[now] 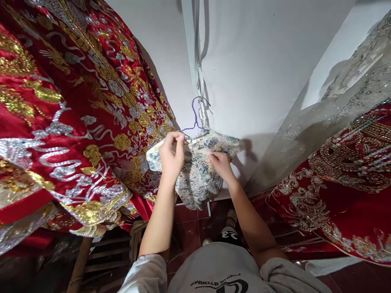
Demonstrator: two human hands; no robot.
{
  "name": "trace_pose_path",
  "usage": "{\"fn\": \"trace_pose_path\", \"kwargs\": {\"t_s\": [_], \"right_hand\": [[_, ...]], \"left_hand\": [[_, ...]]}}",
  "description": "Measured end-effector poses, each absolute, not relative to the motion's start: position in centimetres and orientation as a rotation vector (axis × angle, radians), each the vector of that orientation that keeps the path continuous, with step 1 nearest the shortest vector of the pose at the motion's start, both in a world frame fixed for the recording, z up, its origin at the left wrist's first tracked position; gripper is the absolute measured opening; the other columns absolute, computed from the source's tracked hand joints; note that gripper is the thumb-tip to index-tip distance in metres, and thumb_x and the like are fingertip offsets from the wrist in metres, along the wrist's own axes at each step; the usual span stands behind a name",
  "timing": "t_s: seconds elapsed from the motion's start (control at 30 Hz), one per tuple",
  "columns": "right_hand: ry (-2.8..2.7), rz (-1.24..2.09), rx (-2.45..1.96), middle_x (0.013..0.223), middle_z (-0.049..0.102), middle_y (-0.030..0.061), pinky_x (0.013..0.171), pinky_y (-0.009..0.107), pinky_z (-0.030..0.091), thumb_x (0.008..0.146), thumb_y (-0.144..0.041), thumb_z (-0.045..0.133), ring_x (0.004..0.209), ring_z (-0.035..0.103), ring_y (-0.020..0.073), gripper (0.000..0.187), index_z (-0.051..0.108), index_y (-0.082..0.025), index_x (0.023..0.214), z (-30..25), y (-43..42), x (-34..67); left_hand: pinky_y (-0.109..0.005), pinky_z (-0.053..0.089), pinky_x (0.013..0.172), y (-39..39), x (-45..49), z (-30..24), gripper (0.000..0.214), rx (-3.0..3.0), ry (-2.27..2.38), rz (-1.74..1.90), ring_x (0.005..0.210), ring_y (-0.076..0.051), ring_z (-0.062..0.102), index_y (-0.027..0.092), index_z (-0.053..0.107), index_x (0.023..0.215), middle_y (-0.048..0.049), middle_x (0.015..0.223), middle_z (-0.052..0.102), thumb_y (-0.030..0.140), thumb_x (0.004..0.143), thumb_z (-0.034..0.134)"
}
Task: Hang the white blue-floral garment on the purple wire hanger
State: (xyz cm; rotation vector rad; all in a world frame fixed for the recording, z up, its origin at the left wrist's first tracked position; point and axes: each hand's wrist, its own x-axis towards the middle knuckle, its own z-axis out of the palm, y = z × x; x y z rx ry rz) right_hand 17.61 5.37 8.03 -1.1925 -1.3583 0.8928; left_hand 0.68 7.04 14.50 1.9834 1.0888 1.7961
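Note:
A small pale garment with a blue and cream pattern (200, 179) hangs on a purple wire hanger (194, 118) hooked to white cords on the wall. My left hand (171, 156) pinches the garment's upper left edge, fingers closed on the cloth. My right hand (220, 163) grips the fabric near the middle right, fingers closed on it too.
A large red robe with gold and silver embroidery (70, 118) hangs at the left. Another red embroidered garment (345, 191) and a sheer sequined grey cloth (339, 106) hang at the right. White wall (259, 65) behind, dark red tiled floor (195, 228) below, wooden frame (80, 264) lower left.

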Motion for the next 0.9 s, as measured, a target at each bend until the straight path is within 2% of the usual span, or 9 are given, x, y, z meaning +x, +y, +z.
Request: {"fn": "trace_pose_path", "kwargs": {"t_s": [0.13, 0.23, 0.43, 0.63, 0.77, 0.9], "right_hand": [[-1.416, 0.951, -0.993, 0.053, 0.051, -0.0037, 0.056, 0.027, 0.037, 0.097, -0.050, 0.048, 0.051, 0.047, 0.0133, 0.036, 0.059, -0.021, 0.078, 9.4, 4.8, 17.1], [-1.489, 0.843, -0.936, 0.057, 0.052, -0.0039, 0.058, 0.026, 0.037, 0.100, -0.055, 0.046, 0.054, 0.048, 0.0131, 0.038, 0.058, -0.022, 0.084, 11.0, 4.9, 16.5], [-1.528, 0.627, -1.000, 0.061, 0.045, -0.0039, 0.057, 0.028, 0.031, 0.101, -0.052, 0.045, 0.056, 0.042, 0.0127, 0.039, 0.049, -0.023, 0.076, 10.6, 5.2, 16.1], [-1.511, 0.546, -1.093, 0.063, 0.050, -0.0057, 0.058, 0.028, 0.029, 0.101, -0.043, 0.049, 0.055, 0.045, 0.0138, 0.019, 0.046, -0.025, 0.101, 10.8, 4.7, 16.4], [-1.657, 0.446, -1.109, 0.063, 0.049, -0.0048, 0.057, 0.029, 0.026, 0.103, -0.040, 0.045, 0.054, 0.045, 0.0140, 0.018, 0.048, -0.025, 0.094, 11.3, 4.7, 16.8], [-1.587, 0.410, -1.120, 0.061, 0.045, -0.0062, 0.055, 0.029, 0.025, 0.103, -0.040, 0.048, 0.052, 0.043, 0.0138, 0.015, 0.048, -0.025, 0.100, 10.9, 4.7, 17.3]], "left_hand": [[-0.027, 0.047, 0.069, 6.9, 0.8, 14.4, 0.022, 2.012, 1.042, 1.627, 0.075, -0.015, 0.062, 0.019, 0.064, 0.094, -0.0016, 0.080, 0.064, 0.039, 0.100, 0.057], [-0.027, 0.047, 0.070, 6.5, 1.7, 13.6, 0.021, 2.023, 1.029, 1.568, 0.077, -0.015, 0.062, 0.020, 0.062, 0.095, -0.0016, 0.082, 0.064, 0.039, 0.101, 0.055], [-0.027, 0.047, 0.073, 5.9, 2.4, 13.1, 0.022, 1.980, 0.975, 1.544, 0.077, -0.015, 0.061, 0.020, 0.060, 0.094, -0.0010, 0.081, 0.061, 0.040, 0.101, 0.055], [-0.027, 0.047, 0.070, 5.9, 2.9, 12.6, 0.027, 1.889, 0.908, 1.578, 0.074, -0.015, 0.058, 0.020, 0.059, 0.093, -0.0012, 0.079, 0.060, 0.046, 0.100, 0.055], [-0.026, 0.045, 0.068, 6.0, 3.2, 12.4, 0.031, 1.810, 0.880, 1.596, 0.072, -0.015, 0.057, 0.019, 0.060, 0.092, -0.0011, 0.077, 0.059, 0.049, 0.098, 0.058], [-0.025, 0.044, 0.065, 5.7, 3.4, 12.5, 0.033, 1.769, 0.856, 1.600, 0.069, -0.014, 0.056, 0.019, 0.061, 0.090, -0.0007, 0.075, 0.058, 0.051, 0.097, 0.060]]}}
